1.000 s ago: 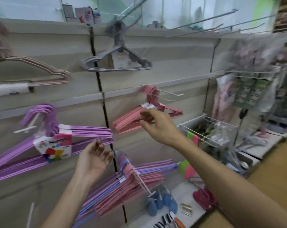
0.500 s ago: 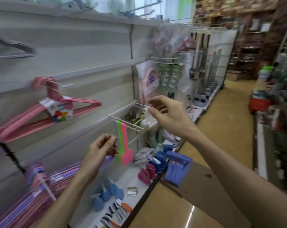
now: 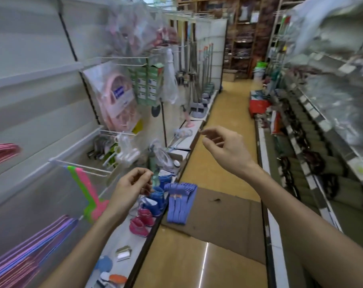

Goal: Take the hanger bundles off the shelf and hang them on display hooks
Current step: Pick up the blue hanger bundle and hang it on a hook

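Note:
A bundle of blue hangers (image 3: pixel 180 201) lies over the front edge of the low shelf (image 3: pixel 132 231), partly on a flat cardboard sheet (image 3: pixel 222 217). My left hand (image 3: pixel 130 190) hovers just left of the bundle with loosely curled fingers and holds nothing. My right hand (image 3: pixel 224 148) is raised over the aisle, fingers relaxed and empty. Pink hangers (image 3: pixel 1 152) hang on a wall hook at the far left. Purple and pink hanger bundles (image 3: pixel 26 252) hang low at the bottom left. White display hooks (image 3: pixel 83 168) stick out from the wall panel.
Small pink shoes (image 3: pixel 141 223) and blue ones (image 3: pixel 155 199) sit on the low shelf. Green and pink plastic items (image 3: pixel 89 192) hang from a hook. Bagged goods (image 3: pixel 116 98) hang further along. The yellow aisle floor (image 3: pixel 224 129) runs ahead between shelving; stocked shelves (image 3: pixel 322 142) line the right.
The view has swung right from the hanger wall to the aisle. My right hand let go of the pink hangers; both hands now hover empty, and the blue bundle has come into view.

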### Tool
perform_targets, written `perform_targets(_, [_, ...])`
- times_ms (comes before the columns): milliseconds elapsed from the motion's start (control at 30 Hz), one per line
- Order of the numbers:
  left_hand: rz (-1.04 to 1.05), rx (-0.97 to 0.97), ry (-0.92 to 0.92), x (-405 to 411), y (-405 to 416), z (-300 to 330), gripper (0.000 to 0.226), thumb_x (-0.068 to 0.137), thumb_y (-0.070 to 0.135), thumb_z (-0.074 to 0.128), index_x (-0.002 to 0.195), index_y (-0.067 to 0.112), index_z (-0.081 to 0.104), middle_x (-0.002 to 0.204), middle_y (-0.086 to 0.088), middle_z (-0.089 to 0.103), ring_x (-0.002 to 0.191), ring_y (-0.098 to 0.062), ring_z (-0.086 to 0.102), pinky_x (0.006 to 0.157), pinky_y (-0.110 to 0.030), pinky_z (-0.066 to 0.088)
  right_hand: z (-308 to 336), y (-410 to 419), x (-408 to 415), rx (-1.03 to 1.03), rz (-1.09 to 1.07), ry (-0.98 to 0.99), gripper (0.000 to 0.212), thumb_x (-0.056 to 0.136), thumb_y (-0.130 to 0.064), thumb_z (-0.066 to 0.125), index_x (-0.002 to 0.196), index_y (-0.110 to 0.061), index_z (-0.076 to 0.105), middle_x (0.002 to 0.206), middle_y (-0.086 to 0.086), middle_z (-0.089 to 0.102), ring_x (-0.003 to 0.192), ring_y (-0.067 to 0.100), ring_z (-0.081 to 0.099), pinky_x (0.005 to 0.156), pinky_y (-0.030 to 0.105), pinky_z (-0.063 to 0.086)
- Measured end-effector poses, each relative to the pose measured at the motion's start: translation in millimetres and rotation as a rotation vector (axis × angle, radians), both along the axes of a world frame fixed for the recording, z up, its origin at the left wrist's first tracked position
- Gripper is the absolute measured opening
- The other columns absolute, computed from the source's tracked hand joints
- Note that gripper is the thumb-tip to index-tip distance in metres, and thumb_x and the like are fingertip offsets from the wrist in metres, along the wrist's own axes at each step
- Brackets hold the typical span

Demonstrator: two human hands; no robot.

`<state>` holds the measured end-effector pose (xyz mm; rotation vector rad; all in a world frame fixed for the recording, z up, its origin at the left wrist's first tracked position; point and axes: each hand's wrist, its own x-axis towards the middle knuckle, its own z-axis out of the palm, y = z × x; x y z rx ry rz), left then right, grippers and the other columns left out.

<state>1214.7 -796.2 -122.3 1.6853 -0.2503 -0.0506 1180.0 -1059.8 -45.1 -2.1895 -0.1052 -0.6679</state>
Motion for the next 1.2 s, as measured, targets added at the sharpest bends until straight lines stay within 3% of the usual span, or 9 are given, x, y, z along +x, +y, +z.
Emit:
perform_targets(100, [-0.054,0.006,0.028,39,-27,-14,0.015,0.099,0.018,0.057,0.095,0.007,0.067,0.07,-0.004,0.06,0.071,-0.026,0.059,0.07,-0.036,0.05,-12,-24,24,0.001,-0.056,0.048,0.015,0.095,-0.018,0.064,0.108,-0.019,0.07,0.084,-0.017,0.064,0.079,0.002,0.062,0.069,0.014,0.049])
perform_targets(300, [-0.149,0.024,0.073,138,-77,-36,0.015,0.099,0.021,0.057,0.1,0.01,0.068,0.076,-0.002,0.064,0.073,-0.024,0.063,0.073,-0.038,0.052,-41,-68,106,0.023,-0.156,0.14,0.02,0.097,-0.022,0.061,0.115,-0.017,0.07,0.094,-0.012,0.067,0.088,0.001,0.062,0.07,0.008,0.047])
perform_targets(633, [-0.174,0.069,0.218,295,-128,-83,0.015,0.1,0.015,0.054,0.104,0.006,0.066,0.081,-0.007,0.062,0.07,-0.017,0.062,0.064,-0.024,0.054,-117,-111,244,0.157,-0.223,0.349,0.022,0.099,-0.023,0.059,0.119,-0.021,0.067,0.1,-0.012,0.067,0.095,0.001,0.062,0.07,0.01,0.046])
perform_targets(767, [-0.136,0.117,0.284,343,-137,-136,0.017,0.1,0.015,0.054,0.106,0.005,0.066,0.082,-0.008,0.061,0.065,-0.014,0.061,0.059,-0.021,0.052,-179,-132,284,0.21,-0.233,0.449,0.022,0.099,-0.024,0.058,0.119,-0.02,0.067,0.102,-0.009,0.068,0.095,0.003,0.062,0.072,0.016,0.051])
perform_targets(867, [-0.08,0.165,0.321,375,-144,-188,0.016,0.101,0.015,0.053,0.103,0.004,0.065,0.081,-0.007,0.062,0.059,-0.011,0.062,0.059,-0.024,0.05,-234,-149,312,0.24,-0.233,0.514,0.022,0.099,-0.024,0.058,0.119,-0.021,0.067,0.103,-0.005,0.068,0.095,0.006,0.064,0.061,0.019,0.056])
perform_targets(1000, [-0.02,0.238,0.361,411,-148,-267,0.016,0.101,0.014,0.053,0.103,0.002,0.064,0.081,-0.01,0.06,0.057,-0.008,0.058,0.054,-0.019,0.05,-324,-166,351,0.266,-0.243,0.584,0.019,0.098,-0.023,0.061,0.115,-0.023,0.067,0.101,-0.009,0.068,0.095,0.005,0.064,0.077,0.022,0.055])
perform_targets(1200, [-0.003,0.314,0.35,465,-162,-400,0.015,0.101,0.013,0.053,0.102,0.004,0.065,0.083,-0.01,0.065,0.066,-0.019,0.062,0.067,-0.035,0.051,-493,-182,405,0.358,-0.212,0.67,0.017,0.096,-0.017,0.063,0.112,-0.015,0.068,0.098,0.0,0.071,0.094,0.015,0.067,0.08,0.029,0.056])
